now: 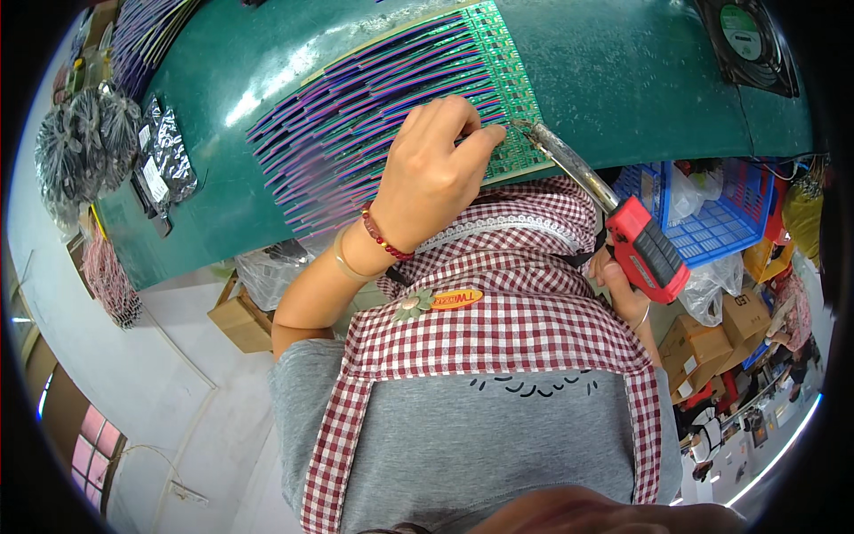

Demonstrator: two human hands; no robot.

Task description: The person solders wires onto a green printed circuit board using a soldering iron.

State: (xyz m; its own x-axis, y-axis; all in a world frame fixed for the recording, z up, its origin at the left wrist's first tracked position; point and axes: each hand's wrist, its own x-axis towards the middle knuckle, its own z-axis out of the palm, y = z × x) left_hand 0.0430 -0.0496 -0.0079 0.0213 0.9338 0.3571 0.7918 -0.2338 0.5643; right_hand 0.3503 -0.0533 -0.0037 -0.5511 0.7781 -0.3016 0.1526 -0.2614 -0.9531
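Note:
A green circuit board panel [503,67] lies on the table, with rows of purple, blue and black wires [356,116] running left from it. My left hand [436,173] is over these wires, thumb and forefinger pinched at a wire end beside the pads; the fingertips partly hide it. My right hand [618,280] is closed on the handle of a red and black soldering iron [645,249], which covers part of the hand. The iron's metal barrel slants up to the left, and its tip is at the board just right of my left fingertips.
The green table [614,80] bears a black fan [747,40] at far right. Bagged dark parts [89,133], a silvery bag [165,151] and more wires [147,40] are at left. Blue crates [721,218] and cardboard boxes [698,351] stand below the table's right side.

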